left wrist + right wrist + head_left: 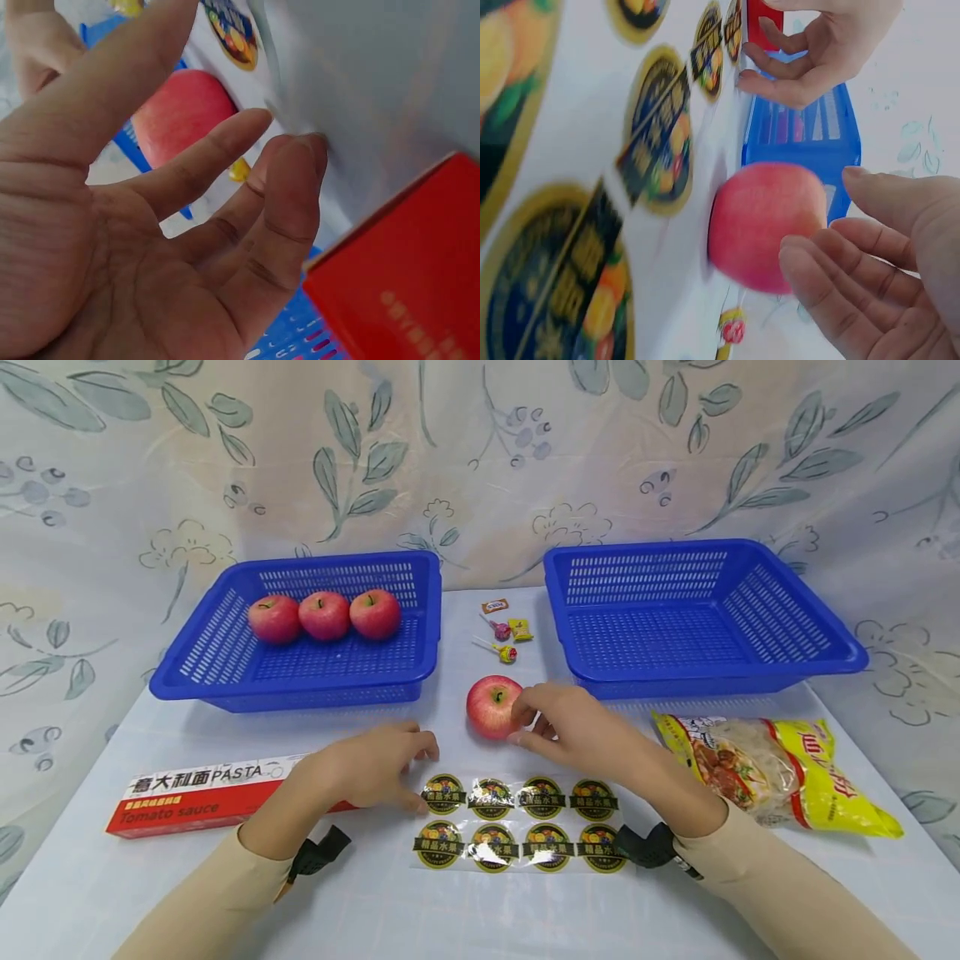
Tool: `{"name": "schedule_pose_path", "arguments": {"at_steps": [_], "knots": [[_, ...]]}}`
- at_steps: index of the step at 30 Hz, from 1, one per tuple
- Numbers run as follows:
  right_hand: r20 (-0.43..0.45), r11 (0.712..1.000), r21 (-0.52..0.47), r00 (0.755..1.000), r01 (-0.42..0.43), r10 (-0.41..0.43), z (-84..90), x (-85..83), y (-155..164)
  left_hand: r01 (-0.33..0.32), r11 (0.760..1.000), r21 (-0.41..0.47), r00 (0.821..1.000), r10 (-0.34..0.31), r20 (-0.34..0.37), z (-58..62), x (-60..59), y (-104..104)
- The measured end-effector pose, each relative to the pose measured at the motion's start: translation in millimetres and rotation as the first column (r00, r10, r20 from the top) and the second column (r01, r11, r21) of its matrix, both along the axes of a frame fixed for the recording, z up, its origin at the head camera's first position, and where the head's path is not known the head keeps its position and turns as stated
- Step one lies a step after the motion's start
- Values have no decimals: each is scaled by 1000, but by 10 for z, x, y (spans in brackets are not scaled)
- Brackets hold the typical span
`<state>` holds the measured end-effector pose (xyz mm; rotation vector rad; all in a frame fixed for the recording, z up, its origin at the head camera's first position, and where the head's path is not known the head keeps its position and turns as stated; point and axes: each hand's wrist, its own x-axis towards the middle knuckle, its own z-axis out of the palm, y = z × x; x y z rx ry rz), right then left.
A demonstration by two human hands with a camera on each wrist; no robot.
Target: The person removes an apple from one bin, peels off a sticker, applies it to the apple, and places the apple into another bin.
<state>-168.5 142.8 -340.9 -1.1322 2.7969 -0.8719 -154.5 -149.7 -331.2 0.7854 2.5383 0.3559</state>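
A red apple (491, 707) sits on the table between the two baskets, towards the front. Beside its right side is my right hand (581, 731), fingers loosely bent; whether the fingertips touch the skin I cannot tell. In the right wrist view the same apple (767, 227) lies in front of the spread thumb and fingers. My left hand (371, 766) hovers by the left end of a sheet of round fruit stickers (492, 846), holding nothing. In the left wrist view its relaxed fingers (289, 195) are near the red pasta box (405, 277).
A blue basket (315, 689) at back left holds three apples (325, 615). Another blue basket (712, 677) stands at back right. Several wrapped sweets (520, 629) and lollipops (507, 653) lie between them. A yellow noodle bag (780, 772) is at right, a pasta box (202, 797) at left.
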Motion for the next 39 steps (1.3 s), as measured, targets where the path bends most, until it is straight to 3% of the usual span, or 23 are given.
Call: {"name": "schedule_pose_path", "arguments": {"at_steps": [5,15,22,29,39], "knots": [[9,999,-12,999,-45,45,11,61,-125,1,1000,-1,1000,-1,8,-54,49,15],[35,989,4,988,-149,149,-46,75,-343,62,997,39,997,-60,-49,-145,44,46],[43,971,42,971,-236,234,-83,40,-519,42,987,153,999,-39,-19,-216,76,-16],[67,962,89,965,-258,252,-130,16,-648,24,972,234,999,-17,-29,-260,131,-87],[67,955,65,956,-291,286,-144,18,-667,-4,973,231,1000,7,-14,-258,146,-126]]}}
